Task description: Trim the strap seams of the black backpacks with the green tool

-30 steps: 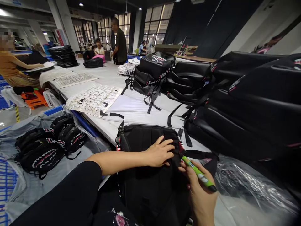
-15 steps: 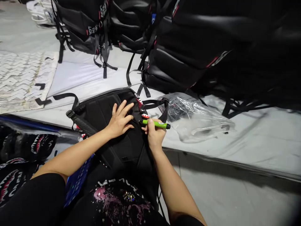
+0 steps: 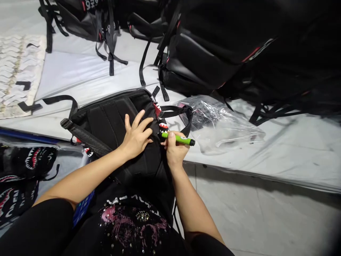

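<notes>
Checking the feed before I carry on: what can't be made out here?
Head view throughout:
Tip of the green marker: dark against the black backpack.
Palm of the left hand: hidden, facing down.
Front of the black backpack: hidden underneath.
Contents of the clear plastic bag: obscured by glare.
Shark-mouth bags: cut off at left edge.

A dropped gaze now frames the desk (image 3: pixel 282 156), leaving the co-workers, windows and pillars of a second ago out of view. The green pen (image 3: pixel 183 140), earlier slanting steeply down to the right, now runs nearly level across the frame. The backpack (image 3: pixel 105 112) appears turned, its once-level top edge rising rightward. A wavy-patterned sheet (image 3: pixel 16 74) shifts to the left edge, the clear plastic bag (image 3: pixel 221 128) moves toward the middle, and grey floor (image 3: pixel 253 209) and more of a glittering shirt print (image 3: pixel 130 227) come into sight.
</notes>
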Available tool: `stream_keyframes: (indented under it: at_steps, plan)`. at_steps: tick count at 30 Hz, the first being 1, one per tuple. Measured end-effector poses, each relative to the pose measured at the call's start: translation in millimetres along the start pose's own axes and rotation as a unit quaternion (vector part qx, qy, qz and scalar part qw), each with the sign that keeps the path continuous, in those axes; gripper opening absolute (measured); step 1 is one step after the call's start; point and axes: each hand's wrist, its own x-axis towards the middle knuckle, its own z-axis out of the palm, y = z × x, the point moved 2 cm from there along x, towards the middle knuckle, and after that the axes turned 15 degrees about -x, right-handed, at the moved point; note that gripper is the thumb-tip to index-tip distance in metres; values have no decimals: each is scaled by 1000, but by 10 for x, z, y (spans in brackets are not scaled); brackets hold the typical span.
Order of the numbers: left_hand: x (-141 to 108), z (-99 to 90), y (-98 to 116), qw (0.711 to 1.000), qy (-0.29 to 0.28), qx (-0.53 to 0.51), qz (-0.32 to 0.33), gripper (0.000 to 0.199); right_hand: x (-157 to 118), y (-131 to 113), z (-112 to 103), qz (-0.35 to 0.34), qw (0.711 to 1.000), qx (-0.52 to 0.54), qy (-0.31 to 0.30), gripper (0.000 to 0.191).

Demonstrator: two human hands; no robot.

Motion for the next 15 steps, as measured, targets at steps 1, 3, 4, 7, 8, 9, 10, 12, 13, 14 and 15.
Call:
stream_keyframes:
  at_steps: [1,3,4,7,8,9,10,12,13,14,15]
  plan:
    - [-25,15,-35,1000,5,-12,12,12,-10,2,-1,-2,1000,-3,-2,29]
    - [-71,39,-115,999,13,-32,39,13,-30,8,-3,-8,1000,-11,1,29]
    - [-86,49,-150,998,17,-39,50,14,-36,9,-3,-12,1000,-16,4,29]
    - [-99,72,-211,997,25,-46,62,17,-42,-7,1,-32,999,-44,4,28]
    - [-96,78,-215,997,27,-46,62,18,-41,-15,1,-42,998,-53,1,28]
    - [-92,84,-215,997,29,-44,63,20,-41,-24,2,-54,997,-61,-4,27]
    - [-88,88,-211,997,32,-41,64,21,-41,-30,2,-65,996,-66,-12,27]
    - [-84,95,-203,996,37,-32,68,23,-45,-32,3,-79,994,-72,-29,26]
    - [-83,100,-201,997,37,-29,69,23,-47,-29,4,-83,993,-75,-35,25]
    - [-83,104,-201,997,35,-28,67,22,-48,-25,3,-84,993,-81,-34,25]
    - [-83,109,-203,997,31,-29,63,22,-48,-21,2,-84,992,-88,-26,25]
